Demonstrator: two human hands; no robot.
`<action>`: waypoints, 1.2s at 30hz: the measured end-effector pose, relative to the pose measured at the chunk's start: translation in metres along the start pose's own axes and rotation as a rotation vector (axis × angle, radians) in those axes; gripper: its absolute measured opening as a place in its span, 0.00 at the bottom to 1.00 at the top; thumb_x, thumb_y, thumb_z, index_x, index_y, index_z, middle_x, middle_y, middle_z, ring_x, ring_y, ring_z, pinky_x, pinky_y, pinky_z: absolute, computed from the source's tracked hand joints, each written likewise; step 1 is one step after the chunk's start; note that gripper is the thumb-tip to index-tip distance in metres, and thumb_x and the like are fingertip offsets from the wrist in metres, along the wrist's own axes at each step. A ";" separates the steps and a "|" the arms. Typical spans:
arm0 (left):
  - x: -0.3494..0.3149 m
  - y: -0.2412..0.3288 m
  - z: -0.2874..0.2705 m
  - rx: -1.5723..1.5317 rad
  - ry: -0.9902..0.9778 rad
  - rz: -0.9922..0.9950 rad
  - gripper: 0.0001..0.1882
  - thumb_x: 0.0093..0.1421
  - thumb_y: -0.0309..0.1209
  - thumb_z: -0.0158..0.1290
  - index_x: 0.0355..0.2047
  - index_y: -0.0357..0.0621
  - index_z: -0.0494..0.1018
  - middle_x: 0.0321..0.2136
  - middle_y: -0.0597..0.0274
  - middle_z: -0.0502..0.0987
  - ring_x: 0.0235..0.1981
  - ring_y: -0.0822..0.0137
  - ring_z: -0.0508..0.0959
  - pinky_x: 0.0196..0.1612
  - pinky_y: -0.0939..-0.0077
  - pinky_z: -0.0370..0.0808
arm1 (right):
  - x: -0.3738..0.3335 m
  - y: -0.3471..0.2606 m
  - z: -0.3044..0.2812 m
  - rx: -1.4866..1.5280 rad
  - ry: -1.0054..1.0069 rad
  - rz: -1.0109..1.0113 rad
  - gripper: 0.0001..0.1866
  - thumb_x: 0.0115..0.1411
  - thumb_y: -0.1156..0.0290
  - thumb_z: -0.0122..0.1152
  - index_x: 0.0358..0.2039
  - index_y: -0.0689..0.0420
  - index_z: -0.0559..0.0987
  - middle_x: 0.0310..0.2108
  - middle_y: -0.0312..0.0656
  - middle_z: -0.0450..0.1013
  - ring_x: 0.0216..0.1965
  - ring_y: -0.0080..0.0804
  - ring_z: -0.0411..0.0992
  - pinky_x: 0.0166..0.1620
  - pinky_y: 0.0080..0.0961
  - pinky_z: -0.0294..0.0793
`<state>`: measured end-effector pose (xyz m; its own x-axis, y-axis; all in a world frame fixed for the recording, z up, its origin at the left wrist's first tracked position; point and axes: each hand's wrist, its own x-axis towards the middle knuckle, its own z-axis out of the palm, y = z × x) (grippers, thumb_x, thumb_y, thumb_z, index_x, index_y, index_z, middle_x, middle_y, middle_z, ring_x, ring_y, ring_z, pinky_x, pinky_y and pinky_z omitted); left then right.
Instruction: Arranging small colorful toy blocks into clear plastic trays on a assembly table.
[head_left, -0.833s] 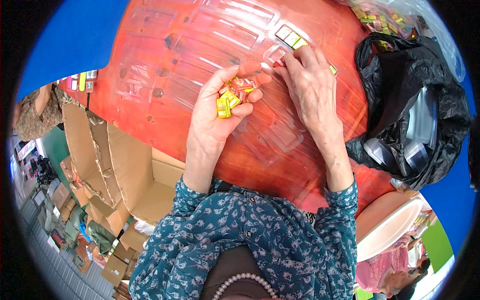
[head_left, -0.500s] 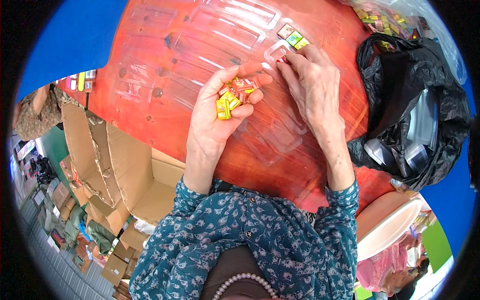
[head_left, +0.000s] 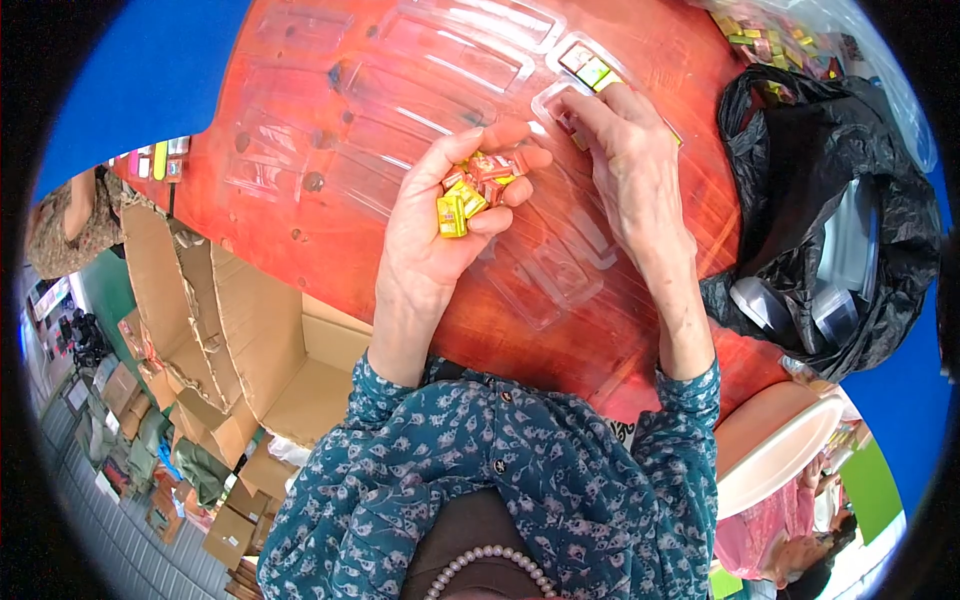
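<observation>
- Left hand (head_left: 428,220): palm up and cupped, fingers curled loosely around a heap of wrapped pieces (head_left: 453,214), red and yellow. The heap rests in the palm, above the table (head_left: 700,200).
- Right hand (head_left: 638,155): palm down, thumb and index finger bent into the near tray (head_left: 541,98), a small clear one. The fingertips are partly hidden; whether they grip a piece cannot be told.
- Surroundings: the far tray (head_left: 556,50) lies just beyond the near tray and carries a coloured row (head_left: 592,71), partly covered by the right hand. Clear trays (head_left: 480,50) lie to the left. A black bag (head_left: 740,135) stands to the right, near a clear bag (head_left: 870,55) with more small pieces.
- Risk, spillage: pieces may drop from the cupped palm. Cause: the lowest yellow piece sits near the edge of the heap, and the hold is loose.
- Risk, tray shift: the near tray may slide or tip. Cause: it appears light, and no other hand steadies it.
- Risk, disturbed row: the right hand may knock the coloured row. Cause: its knuckles pass close above the far tray.
- Risk, misplacement: a piece may seat crooked. Cause: the fingers obscure the near tray.
</observation>
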<state>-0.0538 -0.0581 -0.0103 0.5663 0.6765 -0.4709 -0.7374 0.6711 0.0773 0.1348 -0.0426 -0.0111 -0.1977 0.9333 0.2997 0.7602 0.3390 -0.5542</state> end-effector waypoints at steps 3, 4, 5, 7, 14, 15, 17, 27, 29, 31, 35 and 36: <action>-0.003 0.002 0.003 -0.005 -0.019 0.000 0.21 0.63 0.37 0.42 0.49 0.31 0.66 0.41 0.40 0.73 0.31 0.61 0.77 0.16 0.85 0.69 | 0.001 -0.007 -0.001 -0.001 -0.088 -0.005 0.08 0.48 0.79 0.52 0.31 0.60 0.74 0.28 0.49 0.67 0.35 0.48 0.67 0.35 0.37 0.69; -0.004 0.003 0.006 0.009 -0.010 0.008 0.22 0.63 0.39 0.41 0.49 0.31 0.65 0.41 0.40 0.73 0.31 0.61 0.77 0.16 0.85 0.70 | 0.003 -0.009 0.000 0.002 -0.088 -0.010 0.08 0.48 0.79 0.52 0.31 0.60 0.74 0.28 0.49 0.67 0.35 0.48 0.67 0.35 0.37 0.69; -0.005 0.003 0.009 0.023 -0.003 0.015 0.24 0.64 0.40 0.40 0.50 0.31 0.65 0.41 0.40 0.73 0.31 0.60 0.77 0.17 0.84 0.70 | 0.004 -0.010 0.001 -0.016 -0.081 -0.018 0.07 0.50 0.78 0.52 0.31 0.60 0.74 0.28 0.49 0.67 0.34 0.48 0.67 0.35 0.37 0.69; -0.008 0.004 0.012 0.039 -0.004 0.013 0.25 0.64 0.41 0.40 0.51 0.31 0.65 0.41 0.40 0.73 0.31 0.61 0.77 0.17 0.84 0.70 | 0.006 -0.014 0.000 -0.033 -0.072 -0.030 0.06 0.51 0.77 0.52 0.32 0.60 0.74 0.27 0.48 0.67 0.34 0.48 0.67 0.35 0.37 0.69; -0.022 -0.001 0.010 0.167 0.114 0.039 0.24 0.63 0.46 0.40 0.48 0.37 0.69 0.34 0.56 0.77 0.27 0.65 0.76 0.19 0.76 0.69 | 0.001 -0.051 -0.021 0.362 -0.109 -0.005 0.08 0.51 0.73 0.58 0.32 0.59 0.78 0.26 0.45 0.68 0.34 0.44 0.67 0.37 0.35 0.67; -0.022 -0.002 0.006 0.170 0.109 0.038 0.24 0.63 0.46 0.40 0.48 0.37 0.69 0.34 0.56 0.77 0.27 0.65 0.76 0.19 0.76 0.69 | 0.000 -0.053 -0.020 0.365 -0.135 -0.056 0.08 0.49 0.73 0.59 0.32 0.60 0.78 0.27 0.45 0.68 0.35 0.43 0.67 0.37 0.35 0.66; -0.021 -0.006 0.003 0.010 0.083 -0.011 0.22 0.63 0.46 0.42 0.46 0.41 0.71 0.26 0.64 0.76 0.22 0.68 0.74 0.18 0.75 0.66 | -0.003 -0.057 -0.019 0.367 -0.186 -0.104 0.09 0.46 0.73 0.62 0.30 0.61 0.77 0.28 0.45 0.68 0.35 0.44 0.65 0.38 0.34 0.66; -0.031 -0.031 0.005 0.152 0.214 0.117 0.15 0.64 0.45 0.40 0.34 0.50 0.70 0.25 0.71 0.73 0.19 0.75 0.71 0.13 0.83 0.57 | -0.020 -0.065 -0.013 0.384 -0.196 -0.070 0.11 0.40 0.78 0.62 0.26 0.61 0.73 0.27 0.46 0.67 0.34 0.45 0.67 0.38 0.36 0.67; -0.031 -0.029 0.002 0.128 0.146 0.078 0.15 0.65 0.44 0.39 0.33 0.50 0.70 0.25 0.71 0.74 0.20 0.76 0.72 0.14 0.83 0.57 | -0.020 -0.069 -0.018 0.301 -0.251 -0.061 0.13 0.38 0.79 0.62 0.27 0.61 0.71 0.27 0.46 0.67 0.35 0.46 0.67 0.38 0.35 0.67; -0.031 -0.029 0.002 0.066 0.144 0.060 0.15 0.64 0.43 0.39 0.34 0.48 0.70 0.27 0.67 0.74 0.22 0.72 0.73 0.14 0.83 0.58 | -0.016 -0.070 -0.023 0.280 -0.266 -0.041 0.14 0.37 0.79 0.62 0.27 0.61 0.71 0.27 0.47 0.67 0.35 0.46 0.67 0.38 0.34 0.68; -0.026 -0.021 0.010 -0.014 0.043 -0.027 0.20 0.63 0.40 0.38 0.45 0.39 0.69 0.38 0.47 0.74 0.28 0.62 0.74 0.15 0.84 0.63 | 0.001 -0.052 -0.031 0.437 -0.035 0.082 0.06 0.46 0.81 0.55 0.28 0.63 0.74 0.26 0.50 0.72 0.30 0.46 0.72 0.33 0.35 0.71; -0.026 -0.017 0.012 -0.015 0.043 -0.023 0.20 0.63 0.40 0.38 0.45 0.39 0.69 0.38 0.47 0.74 0.28 0.62 0.74 0.15 0.84 0.63 | 0.009 -0.046 -0.037 0.473 0.036 0.183 0.05 0.49 0.80 0.54 0.29 0.63 0.75 0.26 0.50 0.73 0.29 0.46 0.73 0.32 0.34 0.72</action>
<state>-0.0517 -0.0836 0.0110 0.5667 0.6471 -0.5101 -0.7299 0.6814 0.0535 0.1209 -0.0541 0.0459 -0.0599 0.9806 0.1868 0.4152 0.1946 -0.8887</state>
